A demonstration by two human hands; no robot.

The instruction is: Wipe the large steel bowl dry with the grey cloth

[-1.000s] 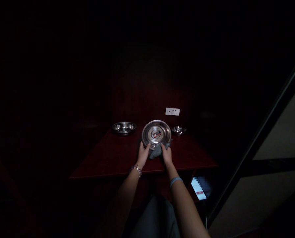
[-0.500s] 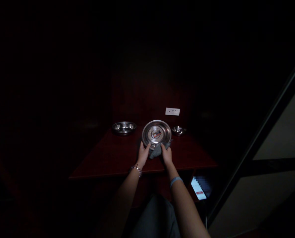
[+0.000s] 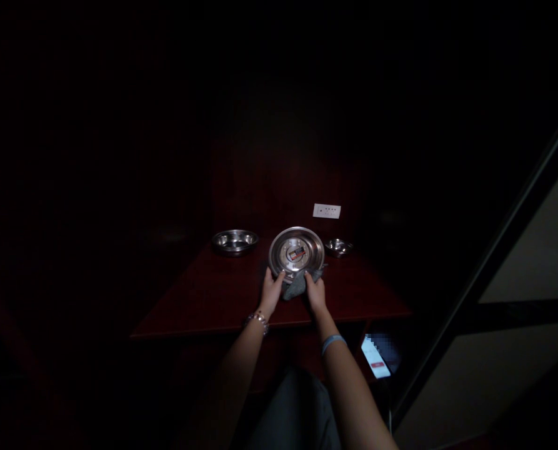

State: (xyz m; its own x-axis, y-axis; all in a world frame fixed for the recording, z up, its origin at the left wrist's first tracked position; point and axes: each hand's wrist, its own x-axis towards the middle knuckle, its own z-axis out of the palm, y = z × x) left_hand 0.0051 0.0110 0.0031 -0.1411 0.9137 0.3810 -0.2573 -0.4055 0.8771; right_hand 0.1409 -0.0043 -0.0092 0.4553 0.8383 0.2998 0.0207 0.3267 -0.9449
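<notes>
A round steel plate (image 3: pixel 296 251) with a small sticker in its middle is tilted up toward me above a dark red table (image 3: pixel 213 300). My left hand (image 3: pixel 272 290) grips its lower left rim, thumb on the front. My right hand (image 3: pixel 315 292) holds the lower right rim together with a grey cloth (image 3: pixel 293 289) bunched under the plate between both hands. Both hands are closed.
A steel bowl (image 3: pixel 234 240) sits at the table's far left and a smaller steel bowl (image 3: pixel 338 247) at the far right. A white wall socket plate (image 3: pixel 326 210) is behind. A lit phone (image 3: pixel 375 356) lies low right, beside a dark door frame (image 3: pixel 485 269). The surroundings are very dark.
</notes>
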